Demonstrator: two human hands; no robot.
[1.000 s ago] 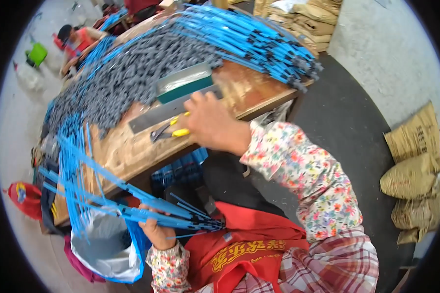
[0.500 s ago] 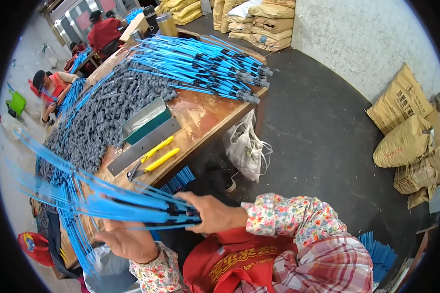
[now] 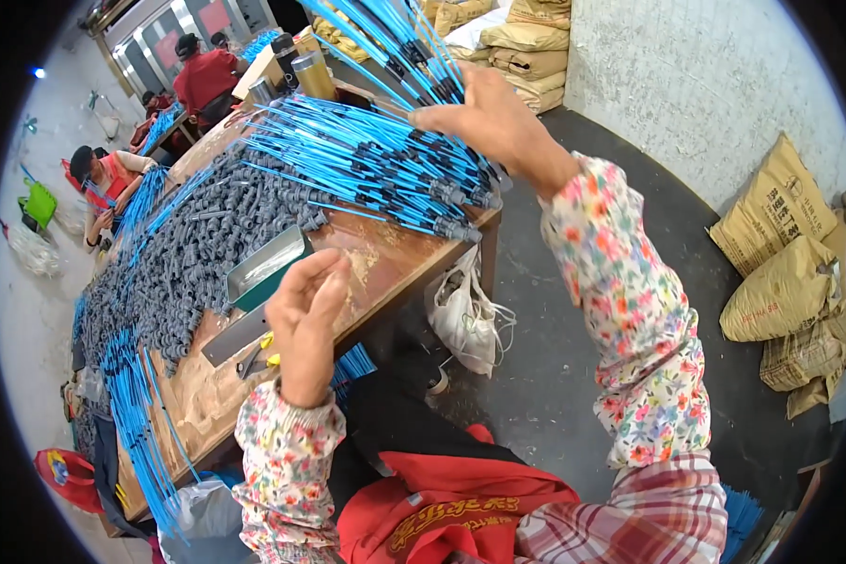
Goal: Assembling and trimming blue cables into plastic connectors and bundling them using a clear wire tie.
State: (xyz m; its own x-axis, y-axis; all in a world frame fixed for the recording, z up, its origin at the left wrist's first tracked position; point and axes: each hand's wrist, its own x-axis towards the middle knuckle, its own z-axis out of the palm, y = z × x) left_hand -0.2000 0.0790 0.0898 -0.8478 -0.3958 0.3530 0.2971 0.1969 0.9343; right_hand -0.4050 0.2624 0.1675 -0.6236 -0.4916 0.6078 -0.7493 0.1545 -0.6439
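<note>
The left grip (image 3: 305, 324) is empty, its fingers loosely bent and apart, over the near edge of the wooden tabletop (image 3: 385, 252). Beyond it are one green tray (image 3: 265, 291) and countless grey plastic parts (image 3: 193, 244). The right grip (image 3: 503, 117) clamps one bundle of blue rods (image 3: 409, 61) above the blue pile (image 3: 376, 155) by the right corner. Three flasks (image 3: 313, 77) stand at the far edge; stacked sacks (image 3: 540, 66) rest on the dark floor (image 3: 573, 282).

Bright blue rods (image 3: 406, 54), dark grey fittings (image 3: 202, 246), white sleeves (image 3: 644, 324) with multicoloured flowers, red apron (image 3: 522, 484)
</note>
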